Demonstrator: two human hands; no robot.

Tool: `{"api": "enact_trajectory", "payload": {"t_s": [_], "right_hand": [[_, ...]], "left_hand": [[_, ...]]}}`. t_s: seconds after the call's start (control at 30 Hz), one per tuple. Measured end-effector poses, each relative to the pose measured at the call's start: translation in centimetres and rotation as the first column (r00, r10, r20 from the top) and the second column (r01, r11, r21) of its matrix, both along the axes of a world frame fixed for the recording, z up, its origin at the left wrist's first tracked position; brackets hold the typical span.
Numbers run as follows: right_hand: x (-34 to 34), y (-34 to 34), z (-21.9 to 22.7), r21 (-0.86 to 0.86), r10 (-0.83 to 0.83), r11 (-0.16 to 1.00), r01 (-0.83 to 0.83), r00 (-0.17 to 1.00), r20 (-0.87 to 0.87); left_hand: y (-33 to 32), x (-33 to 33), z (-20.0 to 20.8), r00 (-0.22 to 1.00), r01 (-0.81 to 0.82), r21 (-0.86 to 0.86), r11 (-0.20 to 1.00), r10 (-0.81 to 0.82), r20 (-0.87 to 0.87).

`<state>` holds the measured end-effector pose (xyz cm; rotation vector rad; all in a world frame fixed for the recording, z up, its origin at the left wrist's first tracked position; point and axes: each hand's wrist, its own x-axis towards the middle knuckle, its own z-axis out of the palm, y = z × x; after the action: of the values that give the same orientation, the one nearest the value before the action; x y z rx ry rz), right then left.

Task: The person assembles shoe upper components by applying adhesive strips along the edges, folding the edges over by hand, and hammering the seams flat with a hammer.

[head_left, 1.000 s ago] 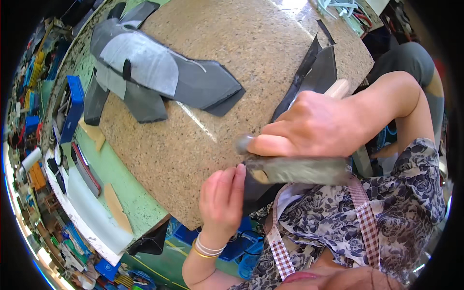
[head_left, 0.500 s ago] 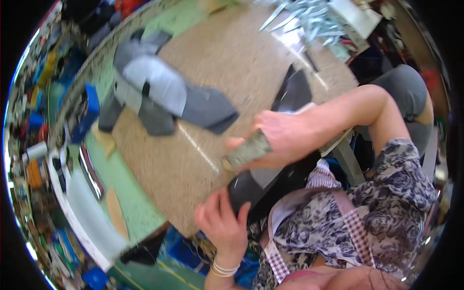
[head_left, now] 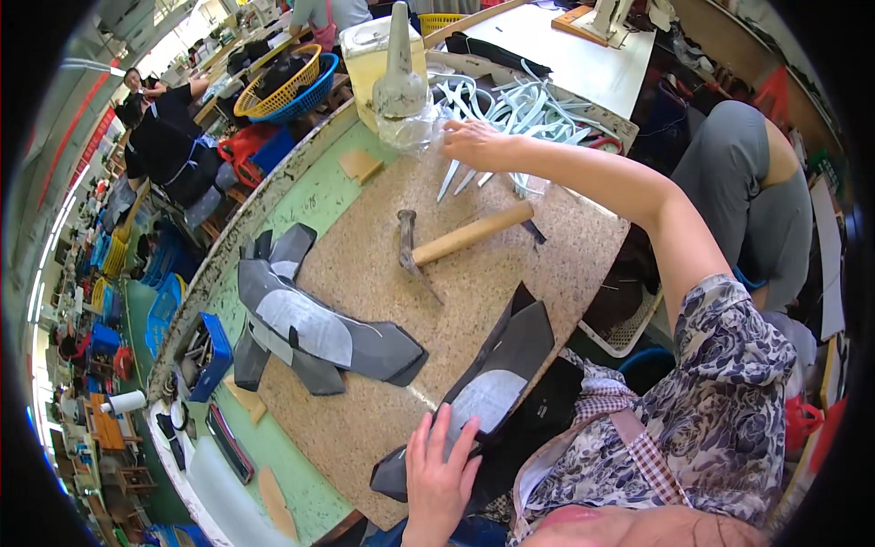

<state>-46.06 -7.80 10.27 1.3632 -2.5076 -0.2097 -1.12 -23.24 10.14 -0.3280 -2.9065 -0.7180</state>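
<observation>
My left hand (head_left: 440, 483) lies with its fingers stretched out on a dark grey cut piece (head_left: 524, 337) that has a light grey patch, at the board's near edge. My right hand (head_left: 476, 146) reaches to the far side, beside a pile of pale blue strips (head_left: 538, 105) and a crumpled clear plastic bag (head_left: 410, 129). Its fingers are bent together; what they pinch, if anything, is hidden. Between the hands a hammer (head_left: 469, 234) with a wooden handle rests on the brown board (head_left: 355, 219). Another grey piece with a light patch (head_left: 310, 324) is spread out to the left.
Behind the bag stand a yellowish container (head_left: 365, 77) and an off-white cone-topped vessel (head_left: 398, 73). A blue box (head_left: 210, 356) sits at the green table's left edge. Scissors (head_left: 602, 143) lie by the strips. Other people (head_left: 173, 146) are in the background.
My right hand has moved from above the near grey piece to the far strips. The hammer now shows on the board. My left hand stays on the near piece. The view has shifted.
</observation>
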Motion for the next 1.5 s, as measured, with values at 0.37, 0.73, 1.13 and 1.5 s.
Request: {"api": "enact_trajectory", "payload": {"t_s": [0.37,0.73,1.13,1.5], "right_hand": [[12.5,-2.0,10.6,-0.644,0.608,0.737,-0.205,0.617,0.5],[25.4,1.0,2.3,-0.421,0.419,0.905,0.06,0.043,0.907],[26.6,0.4,0.5,-0.479,0.445,0.873,-0.092,0.552,0.705],[26.0,4.6,0.5,-0.567,0.319,0.823,0.03,0.802,0.505]], "left_hand": [[1.7,-8.3,2.8,0.98,-0.195,0.962,0.193,0.077,0.183],[-1.3,0.1,-0.6,0.845,-0.501,0.812,0.301,0.373,0.383],[-1.2,-0.3,-0.4,0.808,-0.588,0.455,0.668,0.514,0.29],[-1.0,-1.2,-0.3,0.96,-0.279,0.061,0.958,0.28,-0.012]]}}
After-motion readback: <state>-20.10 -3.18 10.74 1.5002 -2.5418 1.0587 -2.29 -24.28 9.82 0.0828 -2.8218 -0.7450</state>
